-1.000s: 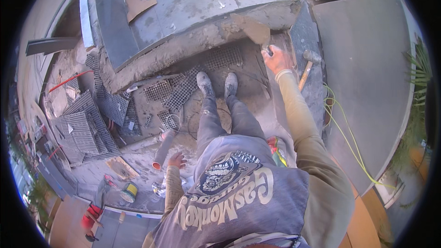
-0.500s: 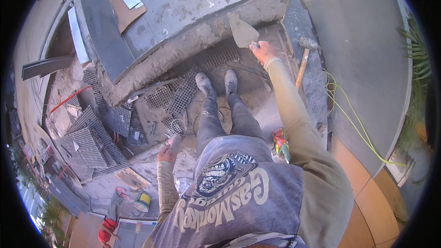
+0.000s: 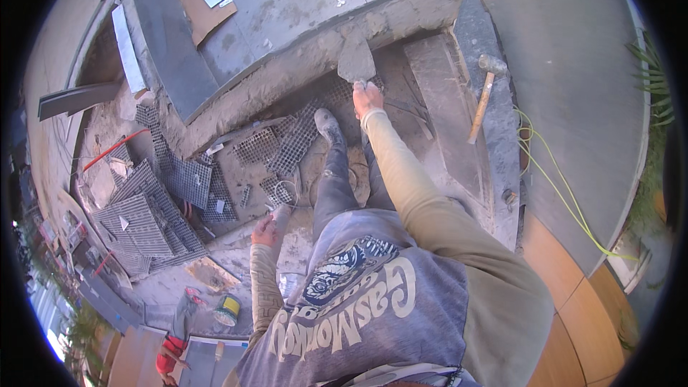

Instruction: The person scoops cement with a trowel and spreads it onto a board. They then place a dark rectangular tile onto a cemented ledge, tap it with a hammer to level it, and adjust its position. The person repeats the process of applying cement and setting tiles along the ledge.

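Observation:
My right hand (image 3: pixel 368 98) is closed round the handle of a grey trowel (image 3: pixel 356 61). The trowel's blade lies against the mortar-coated riser (image 3: pixel 287 89), below the grey slabs. Lower on the left, my left hand (image 3: pixel 265 231) is closed on a pale grey, elongated object (image 3: pixel 282 215) whose kind I cannot make out. Beyond this hand are loose pieces of dark plastic grid (image 3: pixel 297 145). My extended right arm hides my right foot and part of the ground.
A mallet (image 3: pixel 487 89) rests on the stone edge at right, beside a yellow-green cord (image 3: pixel 555 172). Stacked grid panels (image 3: pixel 140 222) lie at left, near a red rod (image 3: pixel 116 149). A yellow-labelled bucket (image 3: pixel 227 309) and another person in red (image 3: pixel 170 356) appear at lower left.
My right hand has moved left with the trowel, bringing its blade along the riser. My right arm now covers my right foot and the colourful bag. The left hand keeps its hold.

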The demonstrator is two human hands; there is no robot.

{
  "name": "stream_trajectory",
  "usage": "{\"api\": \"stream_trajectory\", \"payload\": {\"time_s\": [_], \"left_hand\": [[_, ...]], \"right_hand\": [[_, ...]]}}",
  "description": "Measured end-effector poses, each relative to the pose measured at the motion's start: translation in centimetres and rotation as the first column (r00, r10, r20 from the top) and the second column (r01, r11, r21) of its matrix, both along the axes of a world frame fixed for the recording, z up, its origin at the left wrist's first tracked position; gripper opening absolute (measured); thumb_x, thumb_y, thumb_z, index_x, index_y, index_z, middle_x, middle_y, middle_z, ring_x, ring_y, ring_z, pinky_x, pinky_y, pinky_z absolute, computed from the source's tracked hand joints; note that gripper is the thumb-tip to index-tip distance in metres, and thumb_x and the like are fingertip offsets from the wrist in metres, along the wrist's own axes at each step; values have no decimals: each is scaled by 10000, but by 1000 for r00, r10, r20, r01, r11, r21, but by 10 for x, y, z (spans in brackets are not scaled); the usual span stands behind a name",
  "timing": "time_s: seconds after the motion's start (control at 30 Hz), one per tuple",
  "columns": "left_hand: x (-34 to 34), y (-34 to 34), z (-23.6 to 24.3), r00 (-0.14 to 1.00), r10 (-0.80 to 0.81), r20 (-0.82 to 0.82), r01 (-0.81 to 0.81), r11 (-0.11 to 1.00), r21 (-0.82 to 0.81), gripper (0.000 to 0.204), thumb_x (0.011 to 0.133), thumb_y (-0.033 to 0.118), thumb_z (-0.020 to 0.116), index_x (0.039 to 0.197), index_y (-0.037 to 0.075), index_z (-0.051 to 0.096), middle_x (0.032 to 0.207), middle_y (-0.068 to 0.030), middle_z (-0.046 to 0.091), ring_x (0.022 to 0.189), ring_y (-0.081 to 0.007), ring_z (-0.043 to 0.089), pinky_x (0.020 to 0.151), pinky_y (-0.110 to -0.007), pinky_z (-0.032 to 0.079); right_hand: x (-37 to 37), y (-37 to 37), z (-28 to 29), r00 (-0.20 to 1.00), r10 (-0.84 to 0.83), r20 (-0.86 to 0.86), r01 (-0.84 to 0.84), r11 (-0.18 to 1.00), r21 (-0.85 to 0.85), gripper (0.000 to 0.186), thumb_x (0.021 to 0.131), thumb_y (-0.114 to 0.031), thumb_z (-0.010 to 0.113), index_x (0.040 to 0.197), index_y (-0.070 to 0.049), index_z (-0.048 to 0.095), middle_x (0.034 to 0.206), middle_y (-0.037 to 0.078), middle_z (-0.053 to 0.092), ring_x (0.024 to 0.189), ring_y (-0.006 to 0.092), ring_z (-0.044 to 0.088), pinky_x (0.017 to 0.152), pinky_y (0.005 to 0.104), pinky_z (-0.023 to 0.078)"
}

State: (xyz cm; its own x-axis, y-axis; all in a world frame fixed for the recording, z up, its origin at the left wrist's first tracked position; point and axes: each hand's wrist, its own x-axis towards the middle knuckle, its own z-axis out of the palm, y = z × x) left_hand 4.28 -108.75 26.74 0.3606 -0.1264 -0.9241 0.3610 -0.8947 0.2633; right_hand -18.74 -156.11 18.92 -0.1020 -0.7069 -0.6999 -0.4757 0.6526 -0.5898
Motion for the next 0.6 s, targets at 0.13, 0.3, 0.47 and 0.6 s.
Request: {"api": "stream_trajectory", "payload": {"time_s": [0.13,0.3,0.47,0.6], "left_hand": [[11,21,-17,1000,-8,4,8,1000,11,363,934,164,648,1277,54,609,1040,-81,694,825,-188,718,619,-305,560],[8,21,-24,1000,-20,22,19,998,67,361,913,124,635,1266,46,640,1005,-77,705,741,-153,687,549,-276,537],[8,-3,-21,1000,12,-19,-11,999,31,368,915,147,651,1266,38,627,1009,-80,707,756,-155,698,546,-273,534],[14,-12,-17,1000,28,2,-28,1000,-7,356,925,154,645,1264,43,628,992,-77,704,782,-160,711,546,-273,531]], "right_hand": [[-5,-35,19,921,318,-226,-316,948,43,448,950,-378,521,1104,31,616,959,239,694,779,369,703,615,446,561],[-13,-39,119,670,546,-503,-576,810,112,417,925,-377,520,1138,-46,658,1168,271,666,1140,416,628,979,486,496],[-48,-78,100,481,619,-621,-759,648,58,378,905,-372,545,1123,-84,659,1105,241,697,1056,424,668,924,510,520],[-86,-122,98,505,592,-629,-708,700,90,432,940,-434,523,1181,-93,630,1172,230,677,1129,425,630,969,512,487]]}}
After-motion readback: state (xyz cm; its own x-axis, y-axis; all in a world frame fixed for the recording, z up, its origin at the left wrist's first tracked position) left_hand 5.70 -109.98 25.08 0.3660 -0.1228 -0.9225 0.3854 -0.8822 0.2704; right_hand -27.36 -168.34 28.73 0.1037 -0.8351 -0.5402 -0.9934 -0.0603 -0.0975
